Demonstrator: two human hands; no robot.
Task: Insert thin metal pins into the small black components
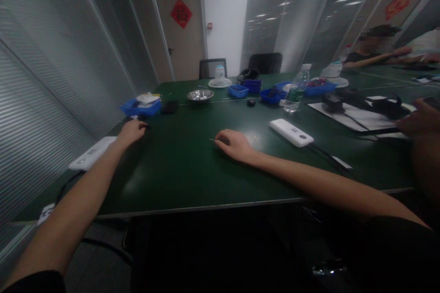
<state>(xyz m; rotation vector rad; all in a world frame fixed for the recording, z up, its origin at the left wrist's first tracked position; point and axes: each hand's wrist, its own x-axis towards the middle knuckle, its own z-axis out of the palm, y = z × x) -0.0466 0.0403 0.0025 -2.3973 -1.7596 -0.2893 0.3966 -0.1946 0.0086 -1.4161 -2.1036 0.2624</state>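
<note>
While our right hand [234, 144] pinches a stick [212, 139] at its nine o'clock (can't tell if our left hand [132, 132], further that way, grips anything), one slack pinch could drop it.

Office: glass partitions [270, 23] with blinds [24, 114], large green table [178, 169], black chairs [266, 62].

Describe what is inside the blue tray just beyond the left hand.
A crumpled-looking white item and something yellow show in the blue tray; anything beneath them is covered and cannot be seen.
</note>
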